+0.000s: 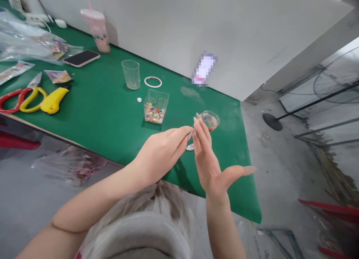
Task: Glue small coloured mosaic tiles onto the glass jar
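Observation:
My left hand is closed in a pinch, its fingertips meeting the fingers of my right hand above the green table. Something tiny sits between the pinched fingertips; I cannot make it out. My right hand stands upright with fingers stretched together and thumb spread out to the right. A small white piece lies on the cloth just below the fingertips. Right behind my right fingers is a small round clear dish with coloured bits. A square clear cup holding several coloured beads stands to the left.
An empty clear cup, a white ring and a white bead lie further back. Red and yellow scissors, a phone, a pink tumbler and plastic bags sit at the left. A white wall backs the table; bare floor lies right.

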Motion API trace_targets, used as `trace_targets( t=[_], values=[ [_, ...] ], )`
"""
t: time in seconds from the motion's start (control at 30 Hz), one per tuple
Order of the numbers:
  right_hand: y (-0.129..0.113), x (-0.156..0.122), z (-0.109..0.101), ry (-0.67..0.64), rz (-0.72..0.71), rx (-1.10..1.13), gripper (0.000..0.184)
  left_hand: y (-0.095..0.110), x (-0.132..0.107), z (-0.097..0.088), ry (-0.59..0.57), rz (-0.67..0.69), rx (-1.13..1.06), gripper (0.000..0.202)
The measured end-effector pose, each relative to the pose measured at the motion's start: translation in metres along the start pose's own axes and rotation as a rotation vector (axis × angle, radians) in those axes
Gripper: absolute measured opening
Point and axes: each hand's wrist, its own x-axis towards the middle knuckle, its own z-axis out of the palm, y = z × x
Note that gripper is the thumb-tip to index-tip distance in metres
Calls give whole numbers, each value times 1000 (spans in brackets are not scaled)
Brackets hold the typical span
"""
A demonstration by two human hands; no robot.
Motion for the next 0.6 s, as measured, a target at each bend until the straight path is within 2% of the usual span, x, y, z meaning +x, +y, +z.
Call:
trace_targets(
  t=[0.07, 0.2, 0.3, 0.43, 0.6],
  values=[
    [-2, -1, -4, -79, 1, 56, 73, 0, 0, 0, -3, 0, 0, 24],
    [-1, 0, -12, -183, -7, 207, 91, 1, 0, 1, 26, 15, -6, 24],
    [1, 0, -15, -241, -13, 257, 92, 2, 1, 2, 42, 18, -7, 23],
    [-2, -2, -13, -183, -21, 133, 85, 3, 2, 2, 41, 17, 11, 23],
    [-8, -2, 0, -23, 73, -91, 63, 3, 3, 6, 49, 30, 64, 22]
  ],
)
